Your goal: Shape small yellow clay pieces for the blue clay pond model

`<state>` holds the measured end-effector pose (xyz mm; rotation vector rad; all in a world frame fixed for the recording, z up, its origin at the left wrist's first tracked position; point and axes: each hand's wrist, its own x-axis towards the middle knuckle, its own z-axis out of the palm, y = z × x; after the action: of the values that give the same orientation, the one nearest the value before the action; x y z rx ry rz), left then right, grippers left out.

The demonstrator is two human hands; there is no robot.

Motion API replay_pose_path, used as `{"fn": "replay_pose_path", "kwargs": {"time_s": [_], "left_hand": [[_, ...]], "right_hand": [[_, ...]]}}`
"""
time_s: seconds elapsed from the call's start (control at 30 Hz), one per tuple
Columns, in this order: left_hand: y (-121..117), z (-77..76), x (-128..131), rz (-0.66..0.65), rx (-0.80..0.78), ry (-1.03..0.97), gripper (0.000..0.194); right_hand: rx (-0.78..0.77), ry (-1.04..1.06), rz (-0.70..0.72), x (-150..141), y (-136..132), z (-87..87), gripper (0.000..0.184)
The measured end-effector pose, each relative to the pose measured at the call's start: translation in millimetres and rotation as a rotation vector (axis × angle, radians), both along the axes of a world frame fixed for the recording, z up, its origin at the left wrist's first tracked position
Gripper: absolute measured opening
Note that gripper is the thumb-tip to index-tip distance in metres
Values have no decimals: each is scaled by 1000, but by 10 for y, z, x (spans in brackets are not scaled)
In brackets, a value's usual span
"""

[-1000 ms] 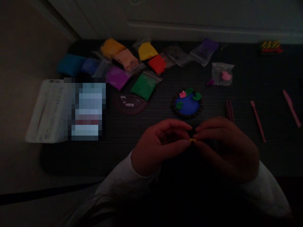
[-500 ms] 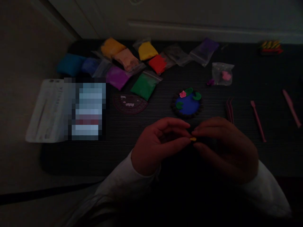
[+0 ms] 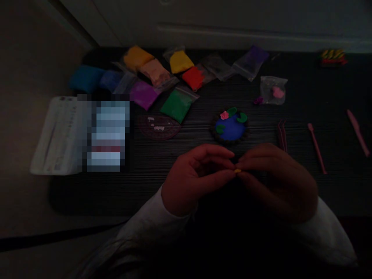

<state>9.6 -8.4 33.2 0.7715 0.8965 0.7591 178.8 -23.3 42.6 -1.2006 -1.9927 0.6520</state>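
Between the fingertips of both hands is a tiny piece of yellow clay (image 3: 237,170). My left hand (image 3: 197,178) pinches it from the left with thumb and fingers. From the other side, the thumb and fingertips of my right hand (image 3: 279,180) close on it too. Just beyond the hands lies a round clay pond (image 3: 231,128), blue inside a dark beaded rim. Green lily pads (image 3: 241,118) and a pink flower (image 3: 224,115) sit on it.
Bags of coloured clay, among them a green bag (image 3: 177,104), lie along the back left. A protractor (image 3: 159,133) holds white scraps. Pink tweezers (image 3: 281,137), a thin pink tool (image 3: 316,147) and a pink knife (image 3: 358,131) lie right. A pixelated patch covers something at left.
My right fingertips have come in to touch the yellow clay, and the two hands are closer together. Everything else on the table stays put.
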Motion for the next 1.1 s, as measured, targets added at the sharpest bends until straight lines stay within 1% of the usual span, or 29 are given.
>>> {"fn": "replay_pose_path", "kwargs": {"time_s": [0.23, 0.4, 0.7, 0.9, 1.1], "left_hand": [[5, 5, -5, -33, 12, -4, 24], [-2, -10, -5, -33, -3, -27, 22], [0, -20, -5, -34, -8, -35, 21], [-12, -28, -3, -25, 44, -42, 25], [-12, -23, -2, -30, 58, -22, 26]], "right_hand": [[29, 13, 37, 2, 1, 4, 20], [19, 11, 32, 6, -4, 3, 23], [31, 12, 33, 9, -1, -10, 21], [-8, -3, 27, 16, -8, 9, 21], [-6, 5, 40, 14, 5, 5, 18]]}}
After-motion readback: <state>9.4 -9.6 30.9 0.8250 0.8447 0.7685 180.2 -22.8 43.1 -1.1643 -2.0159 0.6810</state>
